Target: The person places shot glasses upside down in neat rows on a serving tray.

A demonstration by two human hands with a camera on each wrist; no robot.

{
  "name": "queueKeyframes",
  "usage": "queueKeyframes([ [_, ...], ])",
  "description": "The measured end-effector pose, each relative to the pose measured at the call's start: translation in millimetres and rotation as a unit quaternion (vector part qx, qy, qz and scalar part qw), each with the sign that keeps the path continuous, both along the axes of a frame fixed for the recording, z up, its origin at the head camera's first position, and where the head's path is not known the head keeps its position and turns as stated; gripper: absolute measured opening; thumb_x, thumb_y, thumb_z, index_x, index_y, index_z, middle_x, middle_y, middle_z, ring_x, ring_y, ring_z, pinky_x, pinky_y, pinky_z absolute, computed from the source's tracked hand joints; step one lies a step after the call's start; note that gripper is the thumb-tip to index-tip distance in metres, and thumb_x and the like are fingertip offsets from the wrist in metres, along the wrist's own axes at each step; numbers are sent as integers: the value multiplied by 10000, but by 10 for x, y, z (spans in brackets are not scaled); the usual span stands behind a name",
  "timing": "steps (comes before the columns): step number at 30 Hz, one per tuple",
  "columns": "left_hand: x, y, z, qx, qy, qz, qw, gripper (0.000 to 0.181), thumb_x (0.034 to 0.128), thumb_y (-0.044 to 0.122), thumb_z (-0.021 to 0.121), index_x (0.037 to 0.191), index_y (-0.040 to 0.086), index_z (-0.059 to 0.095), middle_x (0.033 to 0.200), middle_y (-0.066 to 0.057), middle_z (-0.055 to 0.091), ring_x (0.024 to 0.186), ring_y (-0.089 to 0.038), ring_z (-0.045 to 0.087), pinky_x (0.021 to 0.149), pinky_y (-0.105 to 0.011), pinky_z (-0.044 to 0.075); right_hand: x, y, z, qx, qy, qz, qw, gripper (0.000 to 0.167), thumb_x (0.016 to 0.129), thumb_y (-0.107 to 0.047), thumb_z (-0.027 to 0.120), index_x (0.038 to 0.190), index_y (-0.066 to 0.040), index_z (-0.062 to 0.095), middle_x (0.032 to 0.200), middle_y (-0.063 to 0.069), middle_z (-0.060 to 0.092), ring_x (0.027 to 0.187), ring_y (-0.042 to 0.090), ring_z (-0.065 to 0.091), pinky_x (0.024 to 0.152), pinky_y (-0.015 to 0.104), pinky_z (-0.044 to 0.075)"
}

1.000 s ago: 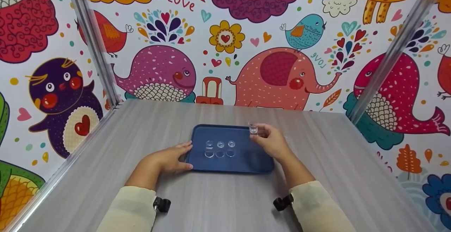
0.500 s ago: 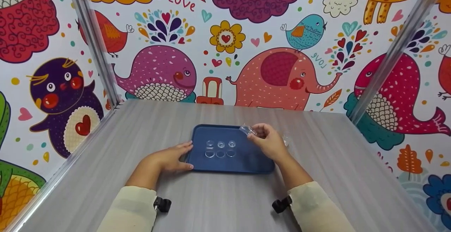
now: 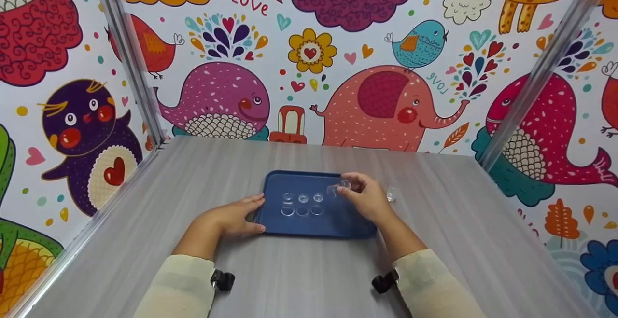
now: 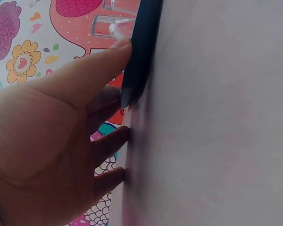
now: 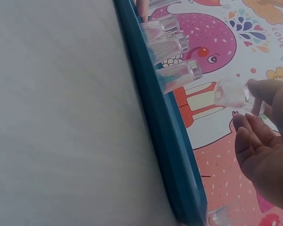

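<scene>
My right hand (image 3: 369, 197) pinches a small clear shot glass (image 5: 231, 94) between thumb and fingers near its thick base. The glass is upside down, its rim facing the blue tray (image 3: 338, 224), above the tray's right part. To its left, three similar shot glasses stand upside down in a row on the tray; the nearest of them (image 5: 181, 75) shows well in the right wrist view. My left hand (image 3: 232, 216) rests at the tray's left edge with fingers extended. In the left wrist view its thumb (image 4: 104, 63) touches the tray rim.
Right of the tray, another shot glass (image 3: 391, 194) stands on the grey wood-grain table (image 3: 299, 279), partly beside my right hand. Walls with cartoon prints and metal posts (image 3: 133, 62) border the table.
The glass in my right hand has tipped over from upright to upside down and come lower over the tray. The loose glass on the right has come into sight. My left hand stays put.
</scene>
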State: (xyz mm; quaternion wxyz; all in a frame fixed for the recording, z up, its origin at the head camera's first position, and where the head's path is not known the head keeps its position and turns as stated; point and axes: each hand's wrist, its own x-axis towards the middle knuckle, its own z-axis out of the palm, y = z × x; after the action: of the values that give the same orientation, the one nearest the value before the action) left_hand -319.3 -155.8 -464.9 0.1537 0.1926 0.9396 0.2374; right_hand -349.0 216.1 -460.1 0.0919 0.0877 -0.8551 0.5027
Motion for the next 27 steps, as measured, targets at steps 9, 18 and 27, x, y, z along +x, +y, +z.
queueKeyframes([
  [9, -8, 1, 2, 32, 27, -31, 10000, 875, 979, 408, 778, 1674, 79, 360, 1795, -73, 266, 1657, -408, 245, 1335, -609, 239, -8, -31, -31, 80, -299, 144, 9994, 391, 918, -148, 856, 1298, -164, 763, 1197, 16, 807, 1069, 188, 764, 962, 378, 648],
  [18, -4, 5, 5, -6, 3, -3, 10000, 872, 980, 413, 776, 1675, 86, 361, 1797, -54, 265, 1660, -388, 250, 1337, -601, 241, -36, -49, -146, 551, -374, 689, 9954, 364, 941, -52, 799, 1301, -90, 762, 1259, 72, 795, 1156, 244, 754, 1016, 442, 626],
  [27, 0, 12, 7, -33, -35, 33, 10000, 874, 977, 416, 779, 1676, 96, 362, 1797, -47, 266, 1663, -387, 245, 1336, -610, 239, -39, 56, -102, 162, -468, 759, 9959, 471, 950, -205, 820, 1388, -75, 701, 1367, 138, 745, 1245, 275, 733, 1078, 476, 594],
])
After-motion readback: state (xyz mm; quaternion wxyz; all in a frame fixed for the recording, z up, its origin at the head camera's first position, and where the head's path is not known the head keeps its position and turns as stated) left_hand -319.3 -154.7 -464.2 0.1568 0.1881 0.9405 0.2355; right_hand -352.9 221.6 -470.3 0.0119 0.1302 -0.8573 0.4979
